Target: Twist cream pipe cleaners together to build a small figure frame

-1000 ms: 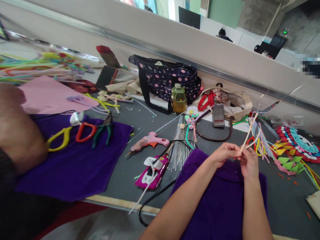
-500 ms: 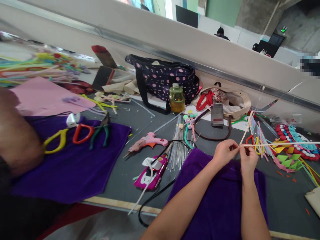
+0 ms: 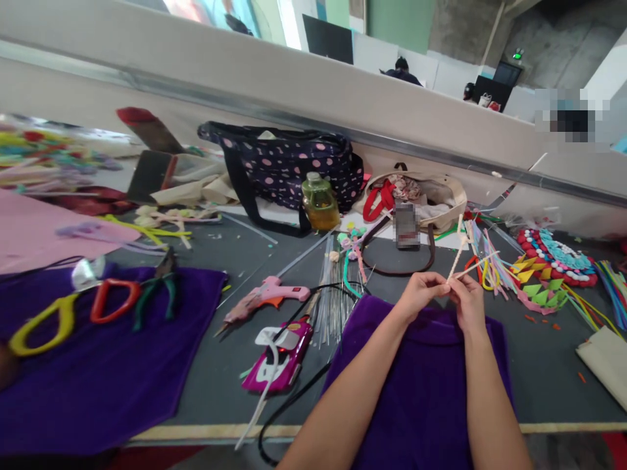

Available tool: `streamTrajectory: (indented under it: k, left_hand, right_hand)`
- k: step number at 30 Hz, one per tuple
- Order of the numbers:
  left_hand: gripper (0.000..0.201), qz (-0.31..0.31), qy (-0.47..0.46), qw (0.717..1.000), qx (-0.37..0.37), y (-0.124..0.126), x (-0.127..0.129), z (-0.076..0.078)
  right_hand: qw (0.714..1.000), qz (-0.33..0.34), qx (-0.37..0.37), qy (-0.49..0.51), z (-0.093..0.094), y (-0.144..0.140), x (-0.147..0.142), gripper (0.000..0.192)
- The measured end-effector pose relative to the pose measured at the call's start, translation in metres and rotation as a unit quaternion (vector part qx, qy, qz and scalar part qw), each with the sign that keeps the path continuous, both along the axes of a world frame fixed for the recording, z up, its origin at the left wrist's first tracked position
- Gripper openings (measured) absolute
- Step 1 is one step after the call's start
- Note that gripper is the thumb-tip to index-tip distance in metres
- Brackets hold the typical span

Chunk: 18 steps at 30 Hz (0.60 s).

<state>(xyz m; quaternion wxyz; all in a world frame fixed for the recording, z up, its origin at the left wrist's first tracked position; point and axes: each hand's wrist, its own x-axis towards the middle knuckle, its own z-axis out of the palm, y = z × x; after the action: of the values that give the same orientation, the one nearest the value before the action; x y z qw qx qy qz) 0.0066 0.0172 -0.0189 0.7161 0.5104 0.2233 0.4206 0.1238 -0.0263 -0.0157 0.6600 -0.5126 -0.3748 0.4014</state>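
A pale stem is pinched by left hand and right hand, right of center, apparently mid-twist, steady tension needed next.

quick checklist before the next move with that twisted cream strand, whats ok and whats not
1. Left hand and right hand both on the twisted cream strand: ok.
2. Glue gun apart from the hands: ok, lying on the grey table.
3. Glue gun cool: cannot tell.
4. Green-handled pliers beside the hands: not ok, they lie well off to the left.
5. Bottle upright: ok, by the dotted bag.
6. Strand evenly twisted: cannot tell, too small.
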Motion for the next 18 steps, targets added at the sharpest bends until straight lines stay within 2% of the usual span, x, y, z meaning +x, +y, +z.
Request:
streamTrajectory:
  k: [3, 7, 13, 18]
  left_hand:
    - [0.029, -0.045, -0.002, 0.999, -0.016, 0.002, -0.005, 0.0]
    - [0.029, -0.065, 0.017, 0.997, -0.027, 0.005, -0.005, -0.002]
    - [0.026, 0.024, 0.067, 0.996, 0.049, 0.012, 0.0, -0.005]
    - [0.021, 0.066, 0.117, 0.985, 0.109, 0.01, 0.0, -0.003]
  right_hand:
    - [0.999, 0.038, 0.0, 0.019, 0.002, -0.001, -0.001, 0.017]
    - [1.0, 0.014, 0.017, -0.002, -0.001, 0.001, -0.002, 0.016]
    - [0.987, -0.04, 0.05, -0.147, -0.006, 0.006, 0.005, 0.013]
    - [0.986, -0.04, 0.053, -0.151, -0.003, -0.001, 0.005, 0.013]
